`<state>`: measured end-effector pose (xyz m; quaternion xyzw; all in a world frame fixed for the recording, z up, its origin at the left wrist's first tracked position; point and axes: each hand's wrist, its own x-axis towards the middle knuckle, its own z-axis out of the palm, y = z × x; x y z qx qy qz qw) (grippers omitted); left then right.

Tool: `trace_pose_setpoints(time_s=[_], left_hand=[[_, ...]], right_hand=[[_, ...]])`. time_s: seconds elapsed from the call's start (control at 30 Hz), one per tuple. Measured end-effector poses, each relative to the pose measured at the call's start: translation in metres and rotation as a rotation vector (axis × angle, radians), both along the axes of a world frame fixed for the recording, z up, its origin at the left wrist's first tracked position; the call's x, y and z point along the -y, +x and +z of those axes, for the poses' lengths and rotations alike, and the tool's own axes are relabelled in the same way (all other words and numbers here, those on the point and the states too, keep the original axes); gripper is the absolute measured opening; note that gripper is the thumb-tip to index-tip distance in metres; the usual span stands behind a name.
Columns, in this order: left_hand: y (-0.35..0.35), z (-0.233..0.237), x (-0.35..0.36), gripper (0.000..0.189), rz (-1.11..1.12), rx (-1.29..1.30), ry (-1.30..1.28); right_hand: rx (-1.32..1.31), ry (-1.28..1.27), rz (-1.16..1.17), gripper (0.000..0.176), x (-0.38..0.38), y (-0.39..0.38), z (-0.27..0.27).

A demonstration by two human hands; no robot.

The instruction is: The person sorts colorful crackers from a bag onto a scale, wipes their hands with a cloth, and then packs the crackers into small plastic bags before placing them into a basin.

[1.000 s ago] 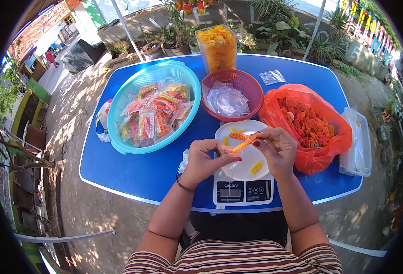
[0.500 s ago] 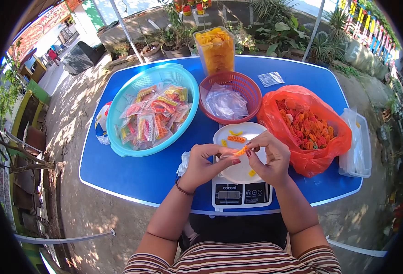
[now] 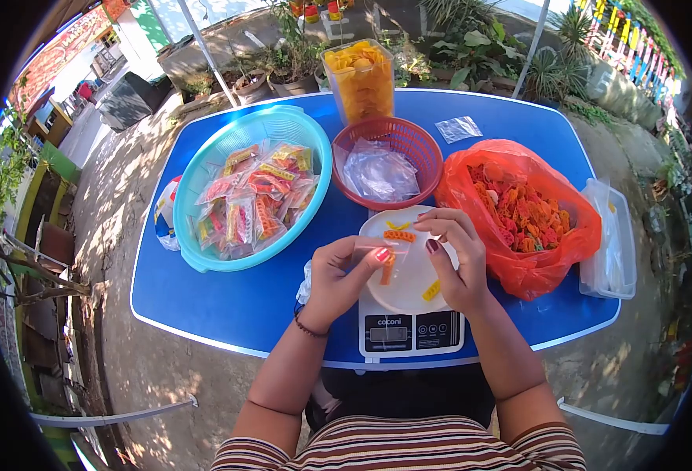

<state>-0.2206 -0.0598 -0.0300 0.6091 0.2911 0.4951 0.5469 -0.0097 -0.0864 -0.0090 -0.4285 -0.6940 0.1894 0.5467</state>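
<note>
My left hand [image 3: 338, 276] pinches a small clear plastic bag [image 3: 387, 271] over a white plate [image 3: 402, 304]. An orange ladder-shaped snack piece shows inside the bag. To the right, my right hand [image 3: 462, 263] hovers above the plate with its fingers apart and nothing in them. On the plate lie another orange snack piece [image 3: 399, 236] and a few yellow ones, one of them a yellow piece [image 3: 431, 290] beside my right hand. The plate rests on a kitchen scale [image 3: 412, 334]; its display is too dim to read.
A turquoise basket [image 3: 324, 169] of filled bags stands left. Behind the plate is a red basket [image 3: 434, 169] with plastic bags, then a tub of yellow chips [image 3: 359, 82]. At right are a red bag of snack pieces [image 3: 522, 216] and a clear container [image 3: 622, 271].
My right hand has come away from the small bag and its fingers have spread. The orange piece that both hands held at the bag now sits in it, in my left hand.
</note>
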Motion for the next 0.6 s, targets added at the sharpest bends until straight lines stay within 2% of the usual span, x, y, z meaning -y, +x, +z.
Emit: trace_pose_setpoints(time_s=[0.03, 0.13, 0.23, 0.27, 0.43, 0.6], left_hand=[[0.0, -0.002, -0.001, 0.02, 0.021, 0.093, -0.033], [-0.005, 0.001, -0.005, 0.022, 0.029, 0.271, -0.235], [-0.006, 0.006, -0.008, 0.025, -0.018, 0.395, -0.347], [-0.006, 0.008, -0.009, 0.026, -0.03, 0.446, -0.381], [-0.004, 0.006, -0.008, 0.025, 0.026, 0.284, -0.316], [-0.005, 0.004, -0.007, 0.021, 0.077, 0.177, -0.221]], right_hand=[[0.191, 0.025, -0.071, 0.028, -0.001, 0.002, 0.001], [0.492, 0.052, -0.159, 0.027, -0.004, -0.007, -0.005], [0.602, 0.055, -0.18, 0.023, -0.001, -0.009, -0.006], [0.576, 0.037, -0.163, 0.022, -0.001, -0.008, -0.008], [0.524, -0.034, -0.142, 0.015, -0.001, -0.002, -0.01], [0.487, -0.055, -0.108, 0.021, -0.003, 0.003, -0.011]])
